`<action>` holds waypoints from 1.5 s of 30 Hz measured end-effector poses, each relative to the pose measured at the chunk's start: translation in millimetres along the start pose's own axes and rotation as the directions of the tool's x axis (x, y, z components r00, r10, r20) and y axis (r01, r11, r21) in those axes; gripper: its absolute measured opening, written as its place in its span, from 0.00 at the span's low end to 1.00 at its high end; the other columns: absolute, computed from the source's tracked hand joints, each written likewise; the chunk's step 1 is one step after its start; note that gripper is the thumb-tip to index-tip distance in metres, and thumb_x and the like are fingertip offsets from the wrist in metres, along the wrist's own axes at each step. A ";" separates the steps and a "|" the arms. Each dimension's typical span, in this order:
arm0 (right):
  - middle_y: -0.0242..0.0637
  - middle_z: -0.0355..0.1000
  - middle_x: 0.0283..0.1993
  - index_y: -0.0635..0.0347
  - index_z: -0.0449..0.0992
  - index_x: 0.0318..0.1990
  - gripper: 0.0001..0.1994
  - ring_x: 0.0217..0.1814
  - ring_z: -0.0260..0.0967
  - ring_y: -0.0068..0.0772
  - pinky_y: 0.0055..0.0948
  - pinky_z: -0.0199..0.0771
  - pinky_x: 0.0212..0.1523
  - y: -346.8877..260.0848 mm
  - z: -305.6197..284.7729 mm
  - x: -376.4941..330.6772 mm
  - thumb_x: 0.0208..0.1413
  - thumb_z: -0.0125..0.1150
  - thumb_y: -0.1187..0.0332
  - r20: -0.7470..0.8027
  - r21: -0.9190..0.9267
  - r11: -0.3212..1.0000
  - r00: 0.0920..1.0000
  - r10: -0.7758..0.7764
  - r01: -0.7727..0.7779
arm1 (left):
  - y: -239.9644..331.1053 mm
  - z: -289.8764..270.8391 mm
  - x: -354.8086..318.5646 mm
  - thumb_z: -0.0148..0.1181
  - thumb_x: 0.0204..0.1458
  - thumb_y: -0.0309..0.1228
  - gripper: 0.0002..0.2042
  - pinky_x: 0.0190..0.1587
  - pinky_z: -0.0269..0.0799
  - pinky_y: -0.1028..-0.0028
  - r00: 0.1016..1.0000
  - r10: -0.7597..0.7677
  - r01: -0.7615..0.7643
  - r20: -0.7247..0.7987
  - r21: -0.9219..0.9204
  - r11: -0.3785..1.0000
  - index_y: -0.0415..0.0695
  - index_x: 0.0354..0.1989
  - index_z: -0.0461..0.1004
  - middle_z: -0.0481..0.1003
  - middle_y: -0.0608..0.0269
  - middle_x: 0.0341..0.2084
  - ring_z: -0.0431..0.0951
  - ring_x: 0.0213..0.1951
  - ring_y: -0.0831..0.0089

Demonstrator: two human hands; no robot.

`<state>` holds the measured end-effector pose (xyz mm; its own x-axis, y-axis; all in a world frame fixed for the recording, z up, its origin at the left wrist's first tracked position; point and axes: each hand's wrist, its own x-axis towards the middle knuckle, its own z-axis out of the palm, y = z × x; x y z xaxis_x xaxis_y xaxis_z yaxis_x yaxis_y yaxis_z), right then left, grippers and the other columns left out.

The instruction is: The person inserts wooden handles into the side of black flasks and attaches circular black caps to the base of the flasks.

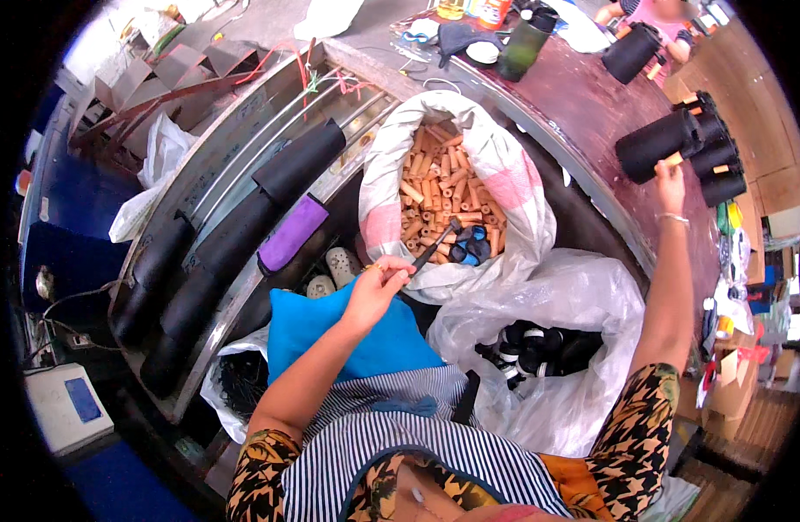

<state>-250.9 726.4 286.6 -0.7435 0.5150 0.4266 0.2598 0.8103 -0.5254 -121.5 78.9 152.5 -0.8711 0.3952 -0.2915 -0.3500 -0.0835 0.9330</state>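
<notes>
My right hand is out at the right, over the dark red table. Its fingers are closed on the light wooden handle of a black cylindrical container. More black containers with wooden handles stand just beyond it. In the middle, my left hand pinches a slim black strip that widens at its far end; its exact kind is unclear. That strip hangs over a white sack full of short wooden tubes, where some blue and black pieces also lie.
A clear plastic bag of black and white parts sits before me. Left is a metal-framed rack with long black rolls and a purple roll. Blue cloth covers my lap. Across the table, a person handles another black container.
</notes>
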 end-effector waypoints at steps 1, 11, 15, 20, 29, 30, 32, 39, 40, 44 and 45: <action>0.53 0.74 0.47 0.72 0.69 0.52 0.23 0.47 0.72 0.56 0.43 0.70 0.52 -51.7 33.7 -26.6 0.59 0.58 0.60 0.023 -0.173 0.982 0.997 -0.071 0.074 | -5.7 -10.5 4.5 0.53 0.61 0.28 0.10 0.53 0.68 0.73 0.999 -0.012 0.014 -0.037 0.045 0.999 0.39 0.48 0.69 0.73 0.60 0.47 0.73 0.47 0.73; 0.56 0.59 0.66 0.66 0.66 0.59 0.23 0.68 0.56 0.52 0.45 0.55 0.67 -237.4 315.7 -289.5 0.63 0.48 0.58 0.630 0.288 0.911 0.658 -0.412 0.295 | -57.4 -45.5 114.8 0.71 0.42 0.46 0.49 0.63 0.61 0.59 0.860 -0.080 0.359 -0.504 0.485 0.798 0.36 0.67 0.49 0.52 0.36 0.65 0.60 0.63 0.44; 0.56 0.61 0.65 0.63 0.66 0.60 0.25 0.67 0.58 0.53 0.44 0.57 0.66 -213.8 435.1 -194.1 0.62 0.43 0.56 0.723 -0.239 0.830 0.663 -0.194 0.504 | -66.2 -30.0 121.4 0.72 0.41 0.44 0.53 0.61 0.62 0.55 0.793 -0.200 0.493 -0.575 0.414 0.765 0.49 0.72 0.39 0.44 0.37 0.69 0.61 0.62 0.39; 0.45 0.59 0.69 0.51 0.66 0.64 0.29 0.69 0.57 0.51 0.41 0.51 0.70 -176.9 493.2 -152.3 0.56 0.49 0.51 0.846 -0.159 0.924 0.530 -0.054 0.348 | -69.8 -46.6 116.5 0.70 0.44 0.37 0.48 0.59 0.65 0.58 0.764 -0.284 0.490 -0.579 0.235 0.839 0.47 0.71 0.43 0.56 0.36 0.63 0.67 0.57 0.40; 0.58 0.52 0.70 0.48 0.62 0.68 0.42 0.72 0.51 0.58 0.41 0.53 0.69 -155.3 462.4 -203.0 0.51 0.46 0.30 0.970 -0.085 0.978 0.241 0.037 0.192 | -36.9 -35.9 113.1 0.65 0.48 0.33 0.34 0.54 0.67 0.59 0.850 -0.223 0.311 -0.478 0.112 0.944 0.41 0.63 0.55 0.71 0.40 0.51 0.72 0.53 0.46; 0.57 0.52 0.71 0.47 0.63 0.67 0.42 0.73 0.49 0.59 0.42 0.51 0.70 -188.6 447.8 -221.5 0.51 0.46 0.30 0.983 -0.054 0.989 0.184 0.028 0.138 | -35.2 -38.3 111.5 0.64 0.48 0.33 0.34 0.54 0.67 0.59 0.832 -0.204 0.293 -0.516 0.097 0.951 0.41 0.62 0.55 0.71 0.39 0.51 0.73 0.52 0.45; 0.55 0.52 0.71 0.45 0.64 0.67 0.40 0.74 0.45 0.60 0.43 0.48 0.71 -233.7 407.1 -239.9 0.51 0.47 0.32 0.995 0.039 0.951 0.076 -0.066 0.306 | -31.8 -39.5 109.3 0.64 0.49 0.33 0.33 0.52 0.68 0.59 0.813 -0.165 0.251 -0.558 0.080 0.965 0.40 0.62 0.55 0.72 0.39 0.50 0.73 0.51 0.45; 0.51 0.61 0.64 0.46 0.64 0.65 0.29 0.65 0.57 0.63 0.52 0.61 0.62 -247.4 328.8 -324.9 0.58 0.46 0.46 0.915 0.041 0.874 0.333 -0.228 0.484 | -40.0 -41.0 99.1 0.64 0.49 0.31 0.34 0.53 0.69 0.63 0.833 -0.150 0.174 -0.532 -0.005 0.985 0.38 0.63 0.54 0.71 0.42 0.50 0.75 0.51 0.51; 0.51 0.63 0.63 0.48 0.65 0.64 0.31 0.63 0.61 0.60 0.50 0.62 0.62 -242.1 321.9 -329.6 0.57 0.48 0.43 0.917 0.054 0.828 0.301 -0.262 0.558 | -41.6 -42.9 97.0 0.64 0.49 0.30 0.34 0.54 0.68 0.64 0.832 -0.149 0.162 -0.534 -0.022 0.987 0.37 0.63 0.54 0.71 0.42 0.51 0.75 0.51 0.53; 0.53 0.71 0.53 0.52 0.73 0.57 0.31 0.58 0.68 0.53 0.44 0.67 0.57 -262.1 327.9 -255.9 0.55 0.51 0.40 0.928 0.348 0.928 -0.190 -0.321 0.132 | -28.1 -52.8 85.1 0.63 0.50 0.28 0.35 0.55 0.67 0.67 0.828 -0.231 0.227 -0.510 -0.071 0.971 0.37 0.65 0.52 0.69 0.43 0.53 0.73 0.53 0.57; 0.54 0.72 0.50 0.54 0.75 0.54 0.29 0.55 0.69 0.53 0.43 0.68 0.56 -266.5 341.4 -237.4 0.55 0.53 0.41 0.960 0.258 0.952 0.067 -0.271 0.165 | -32.8 -54.6 83.4 0.63 0.50 0.27 0.35 0.56 0.67 0.67 0.835 -0.233 0.220 -0.499 -0.085 0.972 0.37 0.65 0.52 0.69 0.43 0.54 0.73 0.53 0.58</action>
<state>-354.0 292.7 74.0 -0.7122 -0.4538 -0.5355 -0.0337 0.7842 -0.6196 -201.4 64.6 86.1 -0.8174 -0.1069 -0.5660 -0.5614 -0.0718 0.8244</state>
